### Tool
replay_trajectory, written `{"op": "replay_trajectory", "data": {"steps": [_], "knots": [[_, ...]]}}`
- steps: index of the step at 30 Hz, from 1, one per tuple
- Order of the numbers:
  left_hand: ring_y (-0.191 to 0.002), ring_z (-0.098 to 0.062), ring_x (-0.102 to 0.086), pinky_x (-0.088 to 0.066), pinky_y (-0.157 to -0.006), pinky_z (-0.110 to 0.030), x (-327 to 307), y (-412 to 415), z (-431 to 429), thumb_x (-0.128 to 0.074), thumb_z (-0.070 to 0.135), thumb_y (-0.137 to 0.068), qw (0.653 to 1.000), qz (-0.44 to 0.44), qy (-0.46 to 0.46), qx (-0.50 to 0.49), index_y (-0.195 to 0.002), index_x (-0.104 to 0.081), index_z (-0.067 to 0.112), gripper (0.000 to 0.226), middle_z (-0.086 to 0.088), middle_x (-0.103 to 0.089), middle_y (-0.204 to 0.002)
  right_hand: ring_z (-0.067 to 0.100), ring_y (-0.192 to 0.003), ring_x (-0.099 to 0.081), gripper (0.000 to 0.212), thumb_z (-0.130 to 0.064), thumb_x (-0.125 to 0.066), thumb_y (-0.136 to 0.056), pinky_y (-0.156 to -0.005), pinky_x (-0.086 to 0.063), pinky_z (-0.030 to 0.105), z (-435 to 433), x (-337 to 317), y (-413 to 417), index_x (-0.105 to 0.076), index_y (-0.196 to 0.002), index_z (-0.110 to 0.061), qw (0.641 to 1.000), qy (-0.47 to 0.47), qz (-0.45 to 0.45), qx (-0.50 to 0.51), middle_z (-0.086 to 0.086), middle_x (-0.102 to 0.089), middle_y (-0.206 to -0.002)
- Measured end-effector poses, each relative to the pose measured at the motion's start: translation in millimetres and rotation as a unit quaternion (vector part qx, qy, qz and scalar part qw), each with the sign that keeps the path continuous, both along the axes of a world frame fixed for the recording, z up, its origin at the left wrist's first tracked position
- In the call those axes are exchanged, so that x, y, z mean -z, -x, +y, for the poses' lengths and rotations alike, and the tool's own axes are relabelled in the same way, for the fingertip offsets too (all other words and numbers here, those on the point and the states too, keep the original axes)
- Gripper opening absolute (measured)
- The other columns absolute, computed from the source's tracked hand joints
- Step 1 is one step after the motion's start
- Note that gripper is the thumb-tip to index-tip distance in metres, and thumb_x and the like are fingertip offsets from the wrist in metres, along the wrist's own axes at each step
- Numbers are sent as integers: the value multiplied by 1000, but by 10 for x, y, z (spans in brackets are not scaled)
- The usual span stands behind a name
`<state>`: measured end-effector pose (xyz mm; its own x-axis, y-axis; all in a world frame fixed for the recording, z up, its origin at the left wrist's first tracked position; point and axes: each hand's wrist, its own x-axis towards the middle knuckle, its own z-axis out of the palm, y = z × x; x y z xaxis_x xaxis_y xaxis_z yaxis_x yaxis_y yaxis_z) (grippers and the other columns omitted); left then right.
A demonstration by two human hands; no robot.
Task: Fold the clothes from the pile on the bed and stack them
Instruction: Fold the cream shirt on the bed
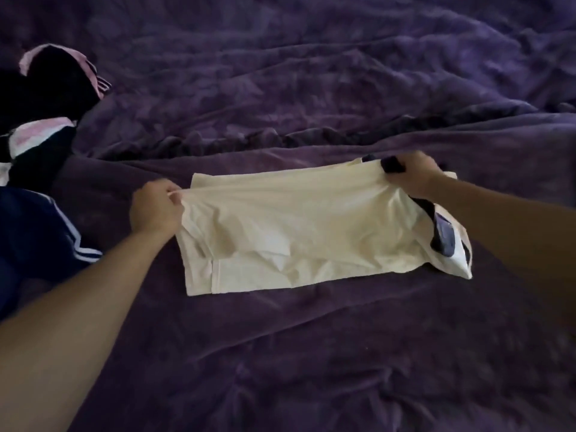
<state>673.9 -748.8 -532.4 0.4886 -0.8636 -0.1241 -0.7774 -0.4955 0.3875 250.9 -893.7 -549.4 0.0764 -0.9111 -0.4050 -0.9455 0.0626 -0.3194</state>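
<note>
In the head view your left hand (154, 207) pinches one end of the lifted fold. Your right hand (414, 174) is curled round the other, dark-trimmed end of the cream shirt (296, 232), which lies mid-bed on the purple cover (311, 353). Keep that edge taut and lay it square on the layer beneath so no crease is trapped. No basket or box shows, only the dark-and-pink pile (46, 98) and a navy striped garment (34, 232) at your left; the dark patch by your right wrist may be a collar, too dim to tell.
</note>
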Motion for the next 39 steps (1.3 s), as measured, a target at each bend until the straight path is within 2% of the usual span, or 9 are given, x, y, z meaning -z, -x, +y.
{"op": "replay_trajectory", "data": {"steps": [3,6,9,14,18,24,28,33,39], "knots": [[-101,-37,-61,-49,-87,-42,310,-127,-450,-54,8,-89,1000,3,-4,-15,-99,-70,7,19,-17,-69,-105,35,-93,-61,27,-32,-57,-89,-71,-45,37,-208,312,-66,-64,-108,-14,997,28,62,45,17,-67,-101],[-109,-40,-52,-43,-93,-48,542,-57,-711,-56,11,-87,997,-61,42,18,-106,-65,9,21,-20,-59,-116,41,-112,-49,33,-19,-50,-89,-88,-41,51,-159,455,-175,-53,-121,-8,975,148,163,5,20,-55,-123],[-110,-40,-50,-39,-91,-48,763,401,-629,-55,14,-85,971,-83,121,188,-108,-64,9,25,-19,-55,-118,38,-127,-43,43,-15,-53,-87,-96,-39,52,176,561,-413,-54,-129,-13,954,256,61,-142,15,-45,-143],[-139,-39,-31,-24,-112,-55,1294,1030,-270,-56,31,-92,922,-124,21,365,-135,-53,16,46,-18,-37,-149,32,-143,-28,50,-29,-46,-96,-111,-28,52,912,1023,-516,-44,-143,-14,916,185,43,-354,14,-33,-154],[-145,-35,-19,-14,-117,-51,1540,921,-281,-40,42,-94,908,-186,-18,376,-147,-36,20,58,-15,-25,-156,26,-148,-15,58,-43,-28,-98,-115,-15,56,636,1101,343,-22,-153,-23,942,108,181,-263,8,-20,-160],[-144,-38,-19,-12,-116,-54,1446,1061,-290,-37,38,-94,909,-193,-58,364,-147,-37,15,58,-19,-25,-155,25,-148,-10,59,-48,-28,-98,-111,-16,56,78,707,1781,-22,-152,-24,949,40,308,-51,6,-15,-161],[-143,-40,-18,-14,-113,-57,1205,1500,-190,-59,20,-89,946,-152,-35,286,-141,-45,12,55,-21,-25,-154,31,-145,-18,64,-51,-38,-96,-111,-24,55,121,514,1735,-24,-150,-20,975,94,192,64,10,-19,-159],[-144,-37,-20,-22,-113,-58,1143,2588,373,-48,28,-92,919,-104,-7,380,-141,-46,22,49,-17,-24,-156,32,-133,-37,100,-65,-63,-75,-100,-39,49,696,694,1181,-14,-150,-22,978,26,53,202,9,-36,-149],[-141,-39,-30,-36,-105,-58,1121,3032,771,-65,18,-85,918,-79,-134,365,-139,-49,22,57,-18,-31,-153,13,-79,-70,30,-20,-81,-74,-67,-58,29,460,488,1621,-68,-100,-14,917,-78,-221,323,0,-72,-92]]}}
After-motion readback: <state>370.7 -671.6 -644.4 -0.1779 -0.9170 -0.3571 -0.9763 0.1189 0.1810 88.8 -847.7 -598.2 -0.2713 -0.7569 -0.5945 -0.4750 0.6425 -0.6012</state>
